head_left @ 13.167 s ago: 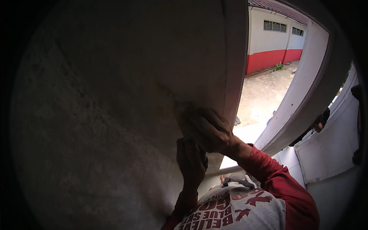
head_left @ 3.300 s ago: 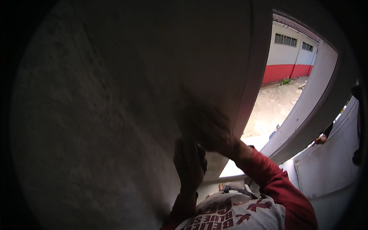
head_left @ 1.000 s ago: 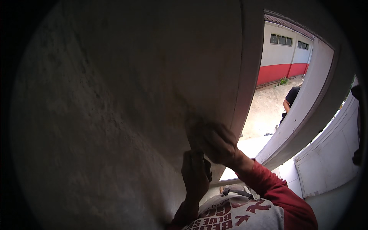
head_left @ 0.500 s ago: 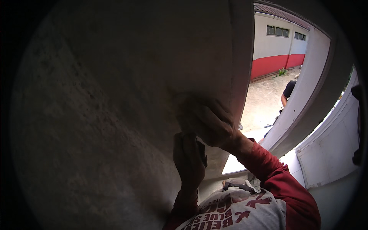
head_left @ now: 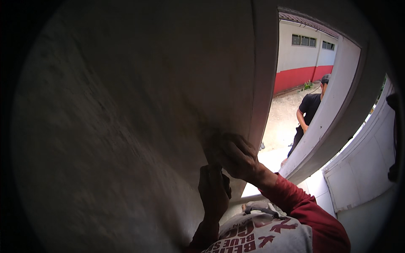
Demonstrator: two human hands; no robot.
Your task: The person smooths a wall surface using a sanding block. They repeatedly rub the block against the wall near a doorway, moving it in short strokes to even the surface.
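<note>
Before me stands a dim grey wall (head_left: 126, 105) with smudged, uneven patches. My right hand (head_left: 237, 157) is close against it near the window-side edge, fingers bent and closed. Anything under those fingers is in shadow. Just below, my left hand (head_left: 214, 189) is raised with its fingers curled, almost touching the right one. A dark shape shows at the edge of the left palm, too dim to name. Both forearms wear dark red sleeves (head_left: 295, 194).
Right of the wall is a tall frame (head_left: 333, 109) around an opening onto bright ground. Outside, a person in black (head_left: 310, 107) stands before a white and red building (head_left: 303, 63). A white panel (head_left: 358, 168) is at the far right.
Both hands now appear lower in the picture and slightly to the right, still close together. Outside, the person in black has come further into sight and looks more upright.
</note>
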